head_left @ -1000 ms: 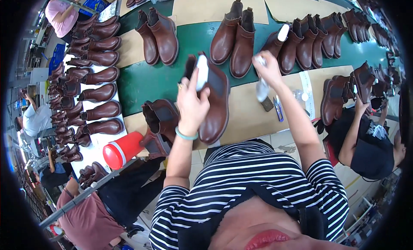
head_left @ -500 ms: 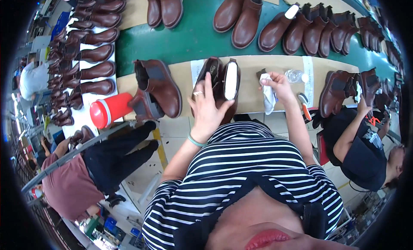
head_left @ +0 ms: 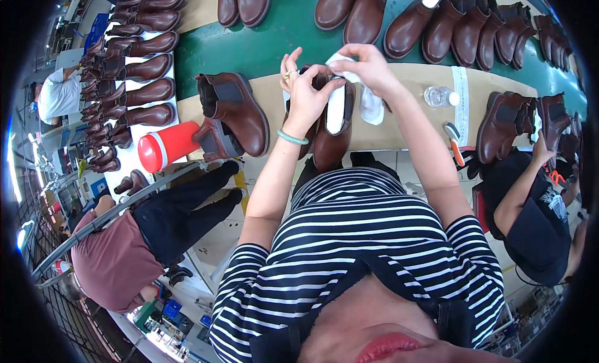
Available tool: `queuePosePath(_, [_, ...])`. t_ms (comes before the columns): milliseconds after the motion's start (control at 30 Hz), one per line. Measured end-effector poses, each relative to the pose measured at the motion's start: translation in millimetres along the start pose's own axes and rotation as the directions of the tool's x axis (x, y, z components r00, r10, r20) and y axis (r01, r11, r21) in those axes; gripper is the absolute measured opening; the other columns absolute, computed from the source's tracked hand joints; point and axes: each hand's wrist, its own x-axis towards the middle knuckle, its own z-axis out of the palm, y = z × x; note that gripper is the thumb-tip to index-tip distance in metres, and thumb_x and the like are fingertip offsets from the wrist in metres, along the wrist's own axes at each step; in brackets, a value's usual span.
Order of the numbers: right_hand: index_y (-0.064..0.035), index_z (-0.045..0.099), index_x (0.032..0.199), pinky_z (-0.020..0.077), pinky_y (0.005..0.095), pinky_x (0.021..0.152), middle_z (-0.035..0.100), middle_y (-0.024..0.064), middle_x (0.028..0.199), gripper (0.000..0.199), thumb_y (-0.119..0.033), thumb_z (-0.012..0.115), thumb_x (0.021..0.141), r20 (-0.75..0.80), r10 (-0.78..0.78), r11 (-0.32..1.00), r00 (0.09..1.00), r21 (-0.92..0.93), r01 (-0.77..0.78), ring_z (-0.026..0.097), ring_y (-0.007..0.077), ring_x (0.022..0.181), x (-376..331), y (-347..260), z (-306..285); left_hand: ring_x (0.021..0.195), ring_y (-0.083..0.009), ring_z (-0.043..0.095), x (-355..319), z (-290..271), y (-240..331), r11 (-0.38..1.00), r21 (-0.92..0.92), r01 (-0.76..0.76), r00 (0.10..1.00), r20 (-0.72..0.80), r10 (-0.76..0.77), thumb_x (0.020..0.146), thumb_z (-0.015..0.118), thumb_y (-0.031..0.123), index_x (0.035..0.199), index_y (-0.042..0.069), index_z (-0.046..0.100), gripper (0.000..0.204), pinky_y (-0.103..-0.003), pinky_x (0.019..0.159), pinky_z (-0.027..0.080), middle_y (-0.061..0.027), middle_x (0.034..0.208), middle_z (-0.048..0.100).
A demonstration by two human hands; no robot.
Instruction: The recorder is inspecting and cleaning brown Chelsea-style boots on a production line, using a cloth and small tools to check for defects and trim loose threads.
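In front of me stands a brown ankle boot (head_left: 331,149) with a white filling (head_left: 336,113) showing in its opening. My left hand (head_left: 304,94) pinches at the boot's far upper edge with thumb and forefinger, its other fingers raised. The pinched spot itself is partly hidden. A second brown boot stands beside it on the left, mostly covered by that hand and wrist. My right hand (head_left: 368,69) is closed on a white cloth (head_left: 372,108), part of which bunches at the fingertips near the left hand while the rest hangs down.
Right of the boot are a clear plastic bottle (head_left: 439,96) and an orange-handled brush (head_left: 455,144). Another brown pair (head_left: 240,116) and a red flask (head_left: 168,146) are on the left. More boots line the green table (head_left: 287,48). Co-workers stand at both sides.
My right hand has moved left and away from me with the cloth, up to the boot's top. My left hand has gone from spread over the boots to a pinch at the boot's edge.
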Motion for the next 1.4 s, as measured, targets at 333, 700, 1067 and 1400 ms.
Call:
queuePosePath(333, [0.0015,0.067,0.095,0.0463,0.0225,0.063,0.068,0.0032,0.081,0.024,-0.012,0.075,0.076,-0.075,0.163,0.98,0.984,0.126,-0.152,0.06,0.0074,0.072,-17.4,12.8,-33.9,0.132,-0.038,0.028,-1.5,-7.2,-1.7,0.988,-0.146,0.043,0.998,0.044,-0.037,0.065,0.084,0.024,0.1,0.012,0.07,0.04,-0.049,0.106,0.024,-0.0197,0.136,0.037])
queuePosePath(700, [0.0026,0.067,0.078,0.0481,0.0254,0.063,0.065,0.0054,0.071,0.02,-0.012,0.074,0.067,0.224,0.022,0.857,0.974,-0.506,0.097,0.06,0.0098,0.068,56.9,-32.4,32.2,0.082,-0.014,0.062,13.9,-14.6,-29.8,0.837,-0.464,0.289,0.957,0.115,-0.266,0.077,0.07,-0.002,0.095,-0.005,0.066,0.019,-0.026,0.075,0.048,-0.0063,0.084,0.063])
queuePosePath(1067, [0.0027,0.068,0.083,0.0463,0.0225,0.063,0.067,0.005,0.076,0.021,-0.011,0.077,0.07,0.262,0.096,0.98,0.96,-0.196,-0.045,0.061,0.0089,0.069,56.6,-32.5,5.7,0.084,-0.0149,0.059,19.1,-15.7,-38.8,0.786,-0.564,0.253,0.964,0.082,-0.252,0.079,0.069,-0.002,0.086,-0.003,0.068,0.007,-0.026,0.078,0.047,-0.0059,0.086,0.063])
queuePosePath(1400, [0.0025,0.068,0.085,0.0456,0.0229,0.063,0.066,0.0037,0.077,0.022,-0.013,0.077,0.072,0.264,0.13,0.991,0.956,-0.07,-0.115,0.06,0.0079,0.069,57.7,-10.3,4.5,0.083,-0.0125,0.058,18.6,-16.8,-35.7,0.755,-0.596,0.273,0.959,0.105,-0.263,0.081,0.066,-0.005,0.088,-0.004,0.067,0.007,-0.024,0.078,0.048,-0.0045,0.088,0.061])
